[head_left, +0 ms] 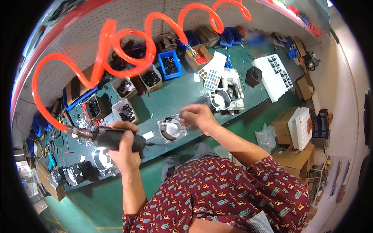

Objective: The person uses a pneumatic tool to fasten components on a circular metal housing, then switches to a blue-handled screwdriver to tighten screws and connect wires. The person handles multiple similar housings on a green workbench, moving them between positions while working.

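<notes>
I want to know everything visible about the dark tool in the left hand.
The dark tool is roughly cylindrical, with a metal-looking fitting at its left end, where an orange coiled hose joins. The left hand wraps around its body, holding it nearly level above the green bench, narrower end pointing right. Blur hides finer details.

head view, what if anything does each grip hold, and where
The left grip holds the black tool around its body; whether the right grip holds anything cannot be told.
</notes>
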The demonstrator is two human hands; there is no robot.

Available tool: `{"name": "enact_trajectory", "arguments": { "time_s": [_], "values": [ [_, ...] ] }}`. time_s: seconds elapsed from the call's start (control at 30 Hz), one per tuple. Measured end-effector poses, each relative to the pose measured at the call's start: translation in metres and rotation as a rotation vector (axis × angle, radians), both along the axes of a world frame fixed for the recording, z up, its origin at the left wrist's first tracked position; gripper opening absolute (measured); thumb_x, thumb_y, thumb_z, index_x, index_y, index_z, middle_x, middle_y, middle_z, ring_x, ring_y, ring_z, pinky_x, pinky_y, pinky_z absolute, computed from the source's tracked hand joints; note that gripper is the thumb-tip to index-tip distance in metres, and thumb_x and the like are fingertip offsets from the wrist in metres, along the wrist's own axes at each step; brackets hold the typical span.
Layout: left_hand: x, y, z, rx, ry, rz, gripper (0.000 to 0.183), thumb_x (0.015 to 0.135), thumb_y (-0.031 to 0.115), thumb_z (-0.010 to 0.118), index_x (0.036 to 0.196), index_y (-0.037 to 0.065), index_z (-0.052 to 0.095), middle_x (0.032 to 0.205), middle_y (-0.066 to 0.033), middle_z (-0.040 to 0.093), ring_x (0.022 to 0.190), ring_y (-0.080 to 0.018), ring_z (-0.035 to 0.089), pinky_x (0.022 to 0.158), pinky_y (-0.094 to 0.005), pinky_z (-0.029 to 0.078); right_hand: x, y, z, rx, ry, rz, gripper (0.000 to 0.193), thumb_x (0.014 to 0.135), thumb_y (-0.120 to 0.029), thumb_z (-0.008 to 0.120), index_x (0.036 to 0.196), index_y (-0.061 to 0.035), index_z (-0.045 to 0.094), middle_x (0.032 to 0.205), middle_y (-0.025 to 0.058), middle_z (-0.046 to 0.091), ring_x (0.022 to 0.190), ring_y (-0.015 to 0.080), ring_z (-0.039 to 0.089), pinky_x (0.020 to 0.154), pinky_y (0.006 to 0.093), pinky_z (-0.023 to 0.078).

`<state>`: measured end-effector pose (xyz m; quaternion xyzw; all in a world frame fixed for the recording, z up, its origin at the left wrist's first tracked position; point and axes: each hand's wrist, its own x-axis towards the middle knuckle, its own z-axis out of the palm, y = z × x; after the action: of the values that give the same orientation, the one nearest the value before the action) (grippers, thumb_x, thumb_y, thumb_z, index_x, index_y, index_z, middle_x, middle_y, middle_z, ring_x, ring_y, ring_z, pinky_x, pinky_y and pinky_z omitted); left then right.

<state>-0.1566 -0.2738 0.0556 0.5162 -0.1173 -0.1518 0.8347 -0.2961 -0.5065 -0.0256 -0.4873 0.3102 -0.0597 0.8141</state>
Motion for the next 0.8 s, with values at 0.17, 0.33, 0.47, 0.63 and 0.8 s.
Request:
{"name": "enact_trajectory", "arguments": {
  "time_s": [0.17,0.33,0.47,0.63,0.8],
  "values": [
    [-0.036,-0.082,0.013,-0.3,0.041,0.039,0.028,0.094,0.01,0.071,0.119,0.007,0.06,0.105,-0.0074,0.063,0.095,-0.0177,0.059,0.093,-0.0374,0.05,-0.086,-0.055,-0.023,0.199,-0.065,-0.13,0.022,0.101,-0.011,0.067,0.116,0.0047,0.067,0.103,0.0125,0.071,0.089,0.0194,0.071,0.079,0.0317,0.063],
    [-0.083,-0.154,0.015,-0.393,0.088,0.095,0.026,0.094,0.01,0.071,0.115,0.009,0.057,0.105,-0.0056,0.063,0.095,-0.0175,0.06,0.094,-0.0354,0.052,-0.133,-0.102,-0.042,0.387,-0.18,-0.144,0.027,0.095,-0.004,0.072,0.119,0.0074,0.067,0.113,0.0173,0.072,0.1,0.0239,0.074,0.089,0.034,0.064],
    [-0.116,-0.197,0.018,-0.369,0.06,0.127,0.025,0.092,0.009,0.072,0.111,0.01,0.056,0.1,-0.0045,0.065,0.091,-0.0175,0.063,0.096,-0.0356,0.052,-0.157,-0.128,-0.041,0.441,-0.241,-0.186,0.029,0.095,-0.002,0.072,0.121,0.0075,0.065,0.112,0.019,0.072,0.101,0.0265,0.074,0.088,0.0347,0.065],
    [-0.142,-0.223,0.02,-0.355,0.052,0.135,0.025,0.092,0.009,0.072,0.11,0.01,0.056,0.1,-0.0045,0.065,0.091,-0.0176,0.064,0.098,-0.036,0.052,-0.172,-0.156,-0.039,0.471,-0.27,-0.209,0.029,0.094,-0.001,0.072,0.122,0.0068,0.065,0.113,0.0179,0.072,0.1,0.0263,0.074,0.087,0.034,0.066],
    [-0.153,-0.229,0.016,-0.371,0.027,0.129,0.025,0.092,0.009,0.071,0.111,0.01,0.056,0.101,-0.0052,0.065,0.092,-0.0181,0.064,0.098,-0.0366,0.052,-0.176,-0.165,-0.035,0.452,-0.287,-0.221,0.031,0.094,-0.003,0.073,0.122,0.0059,0.065,0.111,0.0165,0.072,0.099,0.0258,0.075,0.086,0.0337,0.066]
  ]
}}
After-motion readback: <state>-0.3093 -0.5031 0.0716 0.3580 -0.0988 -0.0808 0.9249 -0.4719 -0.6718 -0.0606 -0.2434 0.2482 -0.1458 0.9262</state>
